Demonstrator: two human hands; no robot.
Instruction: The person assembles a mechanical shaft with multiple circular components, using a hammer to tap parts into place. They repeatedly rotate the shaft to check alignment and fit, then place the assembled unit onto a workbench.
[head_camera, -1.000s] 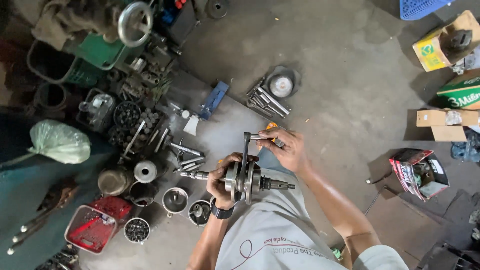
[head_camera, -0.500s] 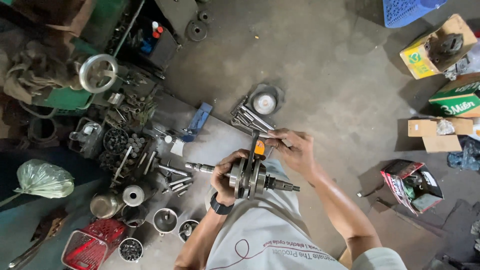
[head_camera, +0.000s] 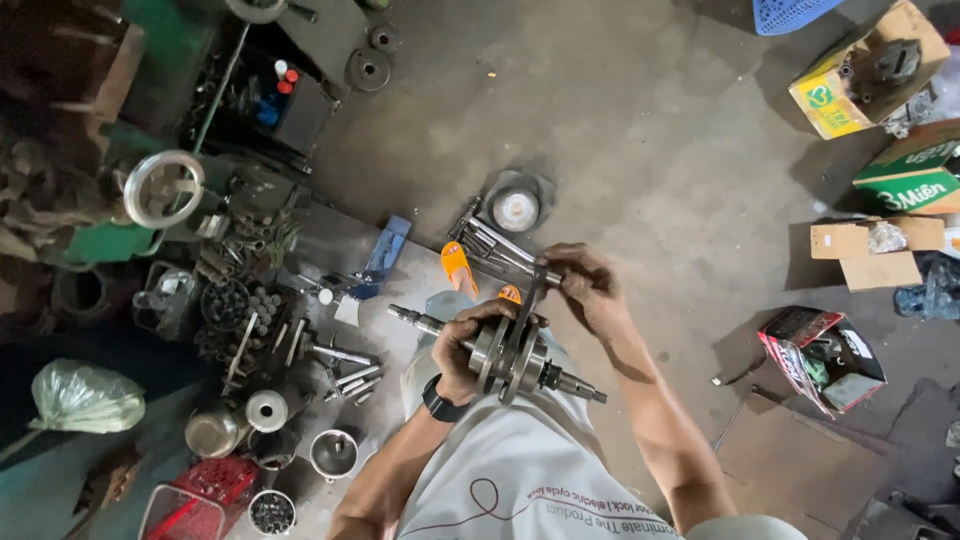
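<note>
Here, at lower centre of the frame, the left hand (head_camera: 462, 352) grips a greasy steel crankshaft (head_camera: 503, 353) by its round webs while the right hand (head_camera: 585, 285) pinches the upright connecting rod (head_camera: 528, 300), already fitted between them, the threaded shaft ends bare.

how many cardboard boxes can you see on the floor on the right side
4: a yellow box top right, a green box below it, a plain brown box under that, and a red box lowest. Others may be hidden.
</note>
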